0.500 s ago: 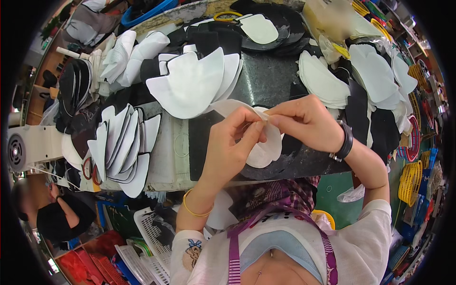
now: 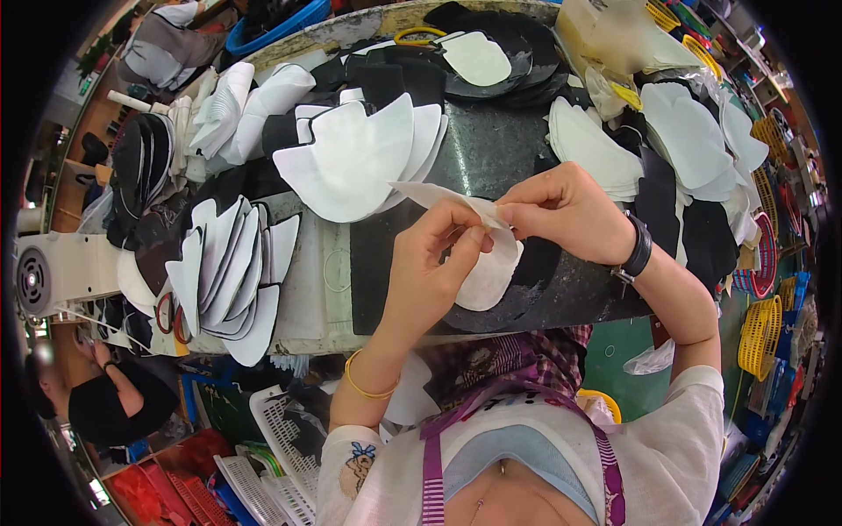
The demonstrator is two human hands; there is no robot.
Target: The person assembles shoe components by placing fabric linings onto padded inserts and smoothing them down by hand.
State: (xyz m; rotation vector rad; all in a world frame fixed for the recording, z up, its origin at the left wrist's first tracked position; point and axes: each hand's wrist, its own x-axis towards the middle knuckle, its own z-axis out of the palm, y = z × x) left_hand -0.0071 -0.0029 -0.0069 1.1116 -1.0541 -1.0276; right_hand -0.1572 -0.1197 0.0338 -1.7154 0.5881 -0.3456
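My left hand and my right hand meet over the dark worktable, both pinching one white curved fabric piece. The fingertips of both hands grip its upper edge close together, and a thin white layer sticks out to the upper left from that edge. The piece's rounded lower part hangs below my left fingers. A gold bangle sits on my left wrist and a dark watch on my right.
Stacks of white cut pieces lie fanned at centre, left and right, mixed with black pieces. A white machine stands at the left. Yellow baskets and white crates sit below. Another person is at lower left.
Both hands hold the same white piece as before; the thin layer now stands out further to the upper left from the edge.
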